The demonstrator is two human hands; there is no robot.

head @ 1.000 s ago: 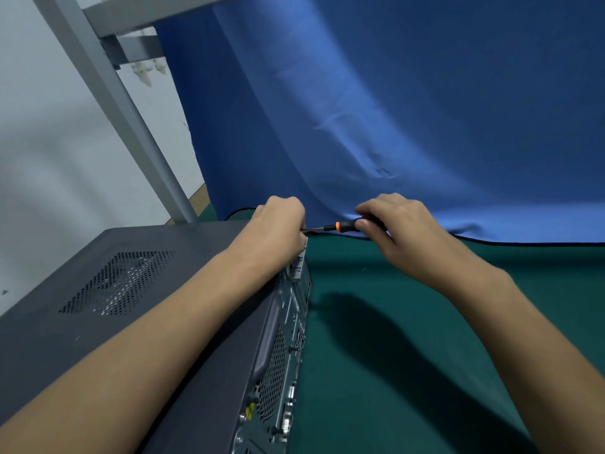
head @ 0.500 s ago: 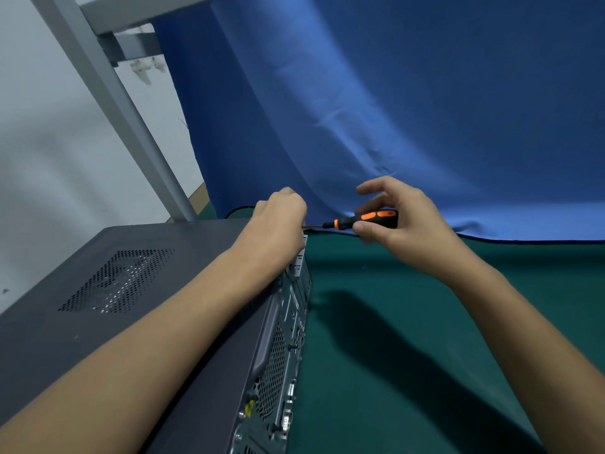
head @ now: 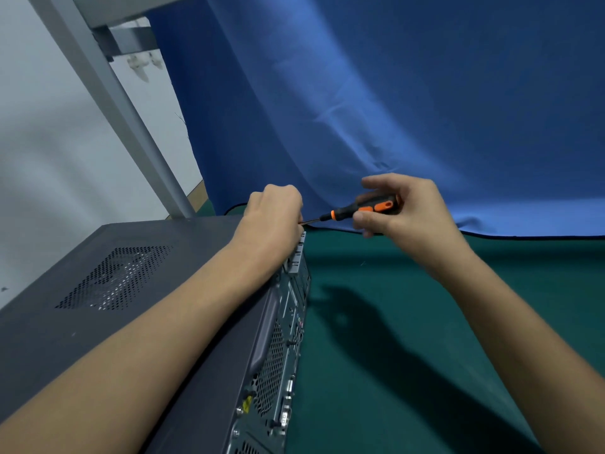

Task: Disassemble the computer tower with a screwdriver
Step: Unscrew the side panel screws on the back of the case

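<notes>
Two bare hands on two bare forearms.
The left hand (head: 273, 217) and left forearm (head: 163, 339) show from 8 o'clock, the right hand (head: 415, 211) and right forearm (head: 523, 339) from 4 o'clock. Both arms are uncovered from the knuckles to the frame edge. The forearms are smooth, widening toward that edge; knuckles stand out on both hands.

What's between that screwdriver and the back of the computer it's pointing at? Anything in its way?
Nothing visible blocks it. The screwdriver, held by the right hand, reaches the far rear corner of the computer tower, where the curled fingers of the left hand cover its tip, hiding any screw.
</notes>
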